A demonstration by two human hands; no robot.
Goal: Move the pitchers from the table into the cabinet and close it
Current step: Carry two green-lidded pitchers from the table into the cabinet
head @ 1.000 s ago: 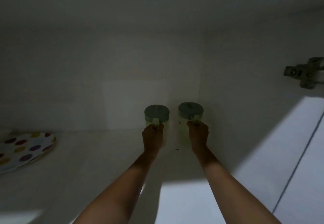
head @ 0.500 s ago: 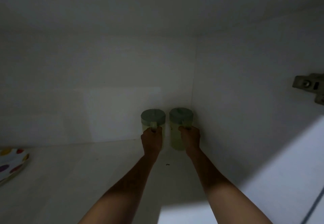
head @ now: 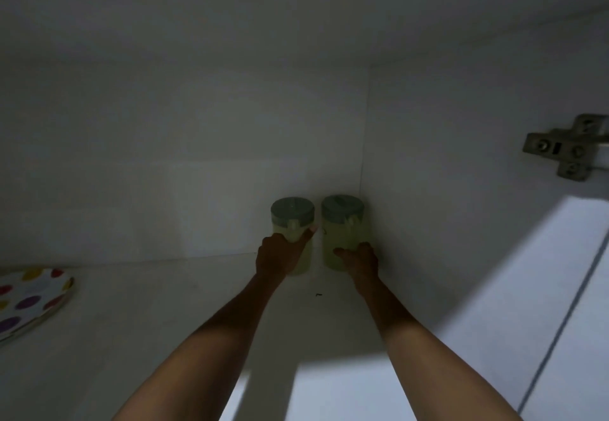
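Two pale translucent pitchers with grey-green lids stand side by side in the back right corner of the white cabinet (head: pixel 164 305). The left pitcher (head: pixel 292 213) has my left hand (head: pixel 278 256) wrapped around its handle side, one finger stretched toward the gap between the two. My right hand (head: pixel 357 261) grips the lower front of the right pitcher (head: pixel 342 209), which stands close to the cabinet's right wall. Both pitchers are upright on the shelf floor. Their handles are hidden behind my hands.
A plate with coloured dots (head: pixel 29 302) lies at the shelf's left edge. A metal door hinge (head: pixel 566 149) is mounted on the right wall. Light falls on the shelf front and the lower right wall; the back is dim.
Both pitchers have gone deeper into the back right corner and now rest on the shelf. My right hand has slid lower on its pitcher; a left finger has stretched out.
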